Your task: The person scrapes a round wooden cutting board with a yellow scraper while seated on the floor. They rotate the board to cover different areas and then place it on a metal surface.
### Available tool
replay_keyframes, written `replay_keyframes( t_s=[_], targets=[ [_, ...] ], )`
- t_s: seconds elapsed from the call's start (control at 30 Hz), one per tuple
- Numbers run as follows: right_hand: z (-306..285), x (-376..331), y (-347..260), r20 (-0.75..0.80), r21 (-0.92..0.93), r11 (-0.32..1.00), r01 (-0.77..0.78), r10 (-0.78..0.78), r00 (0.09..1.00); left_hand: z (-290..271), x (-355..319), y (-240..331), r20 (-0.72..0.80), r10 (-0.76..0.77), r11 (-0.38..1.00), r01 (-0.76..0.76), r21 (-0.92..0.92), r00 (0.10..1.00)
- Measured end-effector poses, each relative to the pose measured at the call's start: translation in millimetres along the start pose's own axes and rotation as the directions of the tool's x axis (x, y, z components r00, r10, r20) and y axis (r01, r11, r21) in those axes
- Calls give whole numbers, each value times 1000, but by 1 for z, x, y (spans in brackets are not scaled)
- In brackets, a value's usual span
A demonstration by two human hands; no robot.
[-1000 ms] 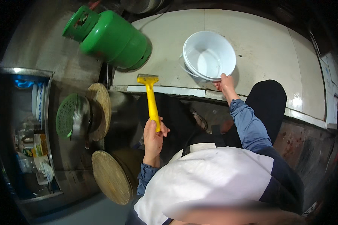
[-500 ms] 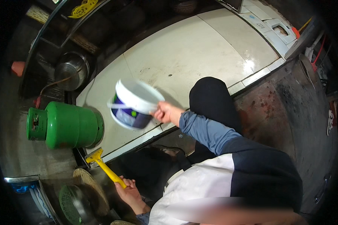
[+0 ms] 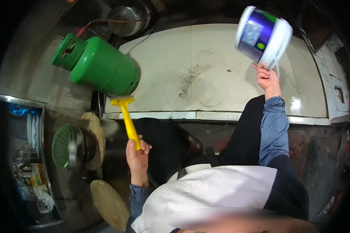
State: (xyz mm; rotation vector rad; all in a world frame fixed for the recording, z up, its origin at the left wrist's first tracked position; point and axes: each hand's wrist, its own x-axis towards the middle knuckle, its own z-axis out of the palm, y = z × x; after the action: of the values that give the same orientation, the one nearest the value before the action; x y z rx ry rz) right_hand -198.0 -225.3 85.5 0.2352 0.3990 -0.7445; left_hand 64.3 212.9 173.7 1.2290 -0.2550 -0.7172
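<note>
A white plastic bucket (image 3: 256,33) with a purple label is tipped on its side in the air above the far right of the pale tiled surface (image 3: 155,58). My right hand (image 3: 268,79) is closed at its lower edge, by the thin white handle. In my left hand (image 3: 137,161) is a yellow scraper (image 3: 129,124), gripped by the handle with its wide head pointing away from me. The head lies just short of the green gas cylinder (image 3: 105,66). Dark crumbs and a faint ring mark show on the tiles between the two hands.
A metal pot (image 3: 129,21) stands behind the cylinder, with a hose nearby. To the left are a green colander (image 3: 62,145), round wooden tops (image 3: 109,204) and a metal-framed shelf (image 3: 21,103) of kitchenware. A white-tiled ledge (image 3: 221,115) edges the surface.
My right hand has swung the bucket to the right and farther away. The scraper stays in my left hand, now more upright. The whole view has turned and shifted.
</note>
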Motion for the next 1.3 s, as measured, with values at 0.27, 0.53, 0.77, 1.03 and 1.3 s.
replay_keyframes(
  t_s=[0.27,0.53,0.77,1.03,1.3],
  targets=[
    [-13,43,101,-101,-968,250,6,-412,905,59,1,-4,274,-13,990,-25,137,962],
    [-10,31,163,188,-982,-61,178,-283,941,56,5,-23,220,-246,946,183,269,944],
    [-19,36,162,233,-951,-268,156,-286,929,64,8,-38,226,-192,959,134,251,955],
    [-27,25,171,413,-890,-288,353,-185,892,63,18,-51,363,-206,975,157,160,909],
    [-26,-2,193,534,-840,-146,522,-57,843,30,26,-52,165,-353,928,322,189,921]
  ],
)
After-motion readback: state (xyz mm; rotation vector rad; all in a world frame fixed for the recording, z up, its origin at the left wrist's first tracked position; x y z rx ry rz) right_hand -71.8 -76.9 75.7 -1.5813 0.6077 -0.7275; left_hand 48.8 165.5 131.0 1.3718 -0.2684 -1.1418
